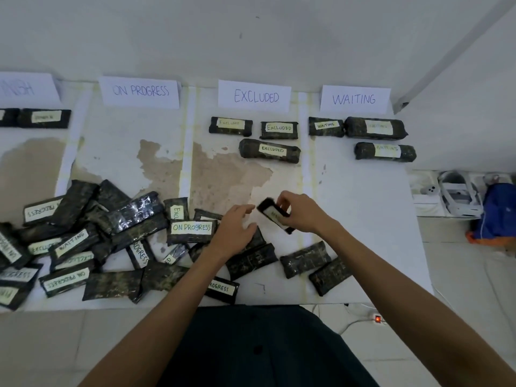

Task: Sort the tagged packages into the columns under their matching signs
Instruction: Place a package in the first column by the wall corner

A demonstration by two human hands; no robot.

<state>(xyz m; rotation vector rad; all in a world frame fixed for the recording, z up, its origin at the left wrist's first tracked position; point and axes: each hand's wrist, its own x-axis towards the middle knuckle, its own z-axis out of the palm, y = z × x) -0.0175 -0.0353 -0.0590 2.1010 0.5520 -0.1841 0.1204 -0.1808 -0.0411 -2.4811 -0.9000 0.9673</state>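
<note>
Many dark wrapped packages lie heaped in a pile at the near left. They overlap, some tag-down and some with tags upside down from this side, so a tag is easily misread, and pulling one out would likely drag its neighbours across the tape lines. Behind the pile stands the ON PROGRESS sign. The left hand hangs over the pile's right edge with its fingers loosely spread, holding nothing; a careless sweep could shove the packages beneath it. The EXCLUDED sign has three packages under it. The held package is up off the table near the middle, pinched at one end between the thumb and fingers of the right hand. Its tag is blurred and unreadable here, so the main risk is setting it in the wrong column, or it slipping from so slight a pinch. The WAITING sign also has three packages, and two tag-down packages lying nearer could be mistaken for sorted ones.
</note>
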